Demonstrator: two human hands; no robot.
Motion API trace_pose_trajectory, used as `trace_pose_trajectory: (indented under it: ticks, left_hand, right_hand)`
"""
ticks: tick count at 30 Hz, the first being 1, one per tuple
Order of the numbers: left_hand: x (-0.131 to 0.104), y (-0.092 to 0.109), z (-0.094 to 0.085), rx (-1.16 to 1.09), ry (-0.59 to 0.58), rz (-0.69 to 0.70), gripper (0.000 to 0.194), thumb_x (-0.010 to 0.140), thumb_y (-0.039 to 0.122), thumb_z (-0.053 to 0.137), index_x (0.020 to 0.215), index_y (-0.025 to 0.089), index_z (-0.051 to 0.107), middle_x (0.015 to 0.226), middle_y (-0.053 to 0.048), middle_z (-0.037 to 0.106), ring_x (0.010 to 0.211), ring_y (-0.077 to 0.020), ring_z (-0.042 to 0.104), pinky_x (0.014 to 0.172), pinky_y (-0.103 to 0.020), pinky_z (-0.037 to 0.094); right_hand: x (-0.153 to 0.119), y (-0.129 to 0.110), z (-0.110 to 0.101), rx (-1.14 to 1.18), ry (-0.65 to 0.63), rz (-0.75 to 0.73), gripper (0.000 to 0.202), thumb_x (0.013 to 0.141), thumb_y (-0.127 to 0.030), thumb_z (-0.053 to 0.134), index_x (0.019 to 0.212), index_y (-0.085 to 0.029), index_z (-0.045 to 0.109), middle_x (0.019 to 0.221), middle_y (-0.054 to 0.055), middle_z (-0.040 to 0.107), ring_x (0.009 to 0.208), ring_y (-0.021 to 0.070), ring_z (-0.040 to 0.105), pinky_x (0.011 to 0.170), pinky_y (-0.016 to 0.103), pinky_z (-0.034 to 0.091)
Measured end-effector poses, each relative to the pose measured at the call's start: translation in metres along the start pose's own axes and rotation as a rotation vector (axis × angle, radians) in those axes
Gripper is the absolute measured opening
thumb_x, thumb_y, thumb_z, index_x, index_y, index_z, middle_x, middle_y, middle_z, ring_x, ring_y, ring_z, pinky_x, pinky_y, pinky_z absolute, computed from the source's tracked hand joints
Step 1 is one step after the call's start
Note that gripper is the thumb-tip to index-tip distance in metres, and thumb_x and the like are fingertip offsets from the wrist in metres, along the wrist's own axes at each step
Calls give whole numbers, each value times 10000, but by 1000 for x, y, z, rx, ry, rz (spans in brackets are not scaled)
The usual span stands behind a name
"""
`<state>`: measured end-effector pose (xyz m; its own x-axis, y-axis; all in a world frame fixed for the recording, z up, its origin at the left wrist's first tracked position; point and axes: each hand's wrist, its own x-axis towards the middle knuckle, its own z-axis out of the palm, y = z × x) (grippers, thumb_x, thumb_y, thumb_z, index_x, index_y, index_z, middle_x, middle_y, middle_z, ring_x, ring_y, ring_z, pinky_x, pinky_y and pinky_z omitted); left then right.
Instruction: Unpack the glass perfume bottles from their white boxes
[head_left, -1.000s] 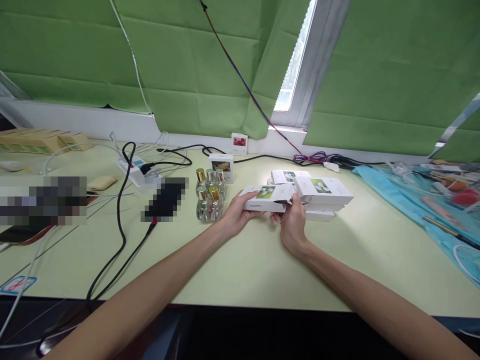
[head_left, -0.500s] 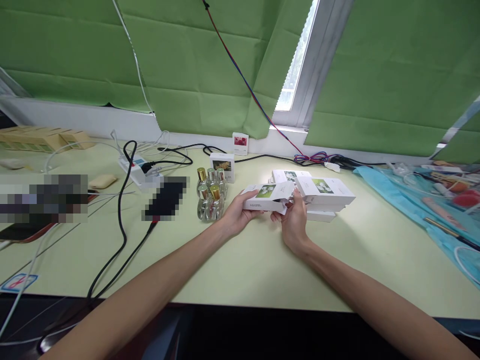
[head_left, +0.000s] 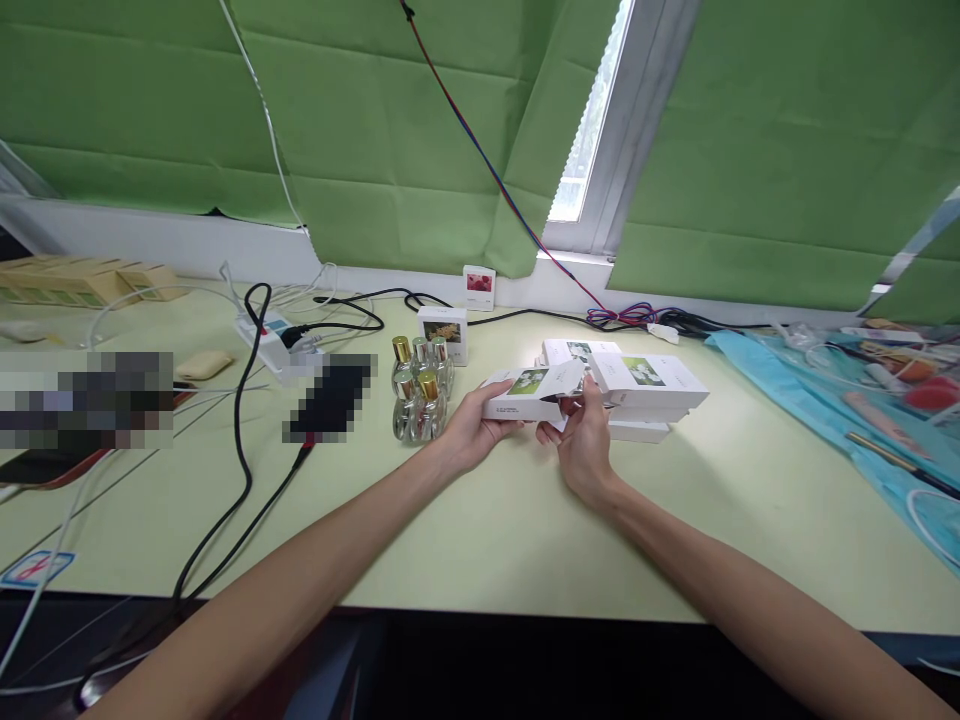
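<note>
A small white box [head_left: 553, 382] with a green-and-white flower picture lies level in my left hand [head_left: 472, 432], which grips its left end. The thumb of my right hand [head_left: 589, 452] is on top at the box's right end, with the fingers curled below. That end looks open, with its flaps loose; whatever is inside is hidden. Just behind and right of it sits a stack of similar white boxes [head_left: 654, 402]. Left of my left hand stand several clear glass bottles [head_left: 420, 408] with gold and silver caps, grouped closely together.
Two more picture boxes stand further back, one white box [head_left: 456, 345] behind the bottles and a red-pictured box [head_left: 478, 290] by the wall. A black cable [head_left: 241, 420], a power strip [head_left: 264, 342] and phones are at left. Cluttered blue sheeting [head_left: 795, 390] covers the right side.
Both hands keep hold of the box in nearly the same place. My right hand has shifted very slightly left at the box's end. The bottles and the stack have not moved.
</note>
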<state>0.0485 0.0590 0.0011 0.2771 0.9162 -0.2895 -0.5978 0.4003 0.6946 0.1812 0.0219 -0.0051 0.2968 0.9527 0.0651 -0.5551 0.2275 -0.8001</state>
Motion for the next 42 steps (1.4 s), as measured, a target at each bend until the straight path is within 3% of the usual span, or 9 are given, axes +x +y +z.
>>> trace_pose_trajectory:
  ticks: [18, 42]
  left_hand:
    - [-1, 1, 1, 0, 0, 2, 118, 843, 126, 692, 957, 96, 677, 918, -106, 734, 749, -181, 705, 566, -256, 606]
    - [1, 1, -2, -8, -11, 0, 93, 886, 128, 654, 960, 79, 682, 884, -96, 728, 718, -164, 698, 552, -240, 607]
  right_hand:
    - [0, 0, 0, -60, -1, 14, 522, 833, -738, 623, 751, -233, 520, 589, -52, 442, 519, 134, 449, 404, 250, 366]
    - [-2, 1, 0, -6, -64, 15, 530, 763, -724, 734, 742, -219, 573, 612, -43, 462, 583, 132, 487, 445, 250, 390]
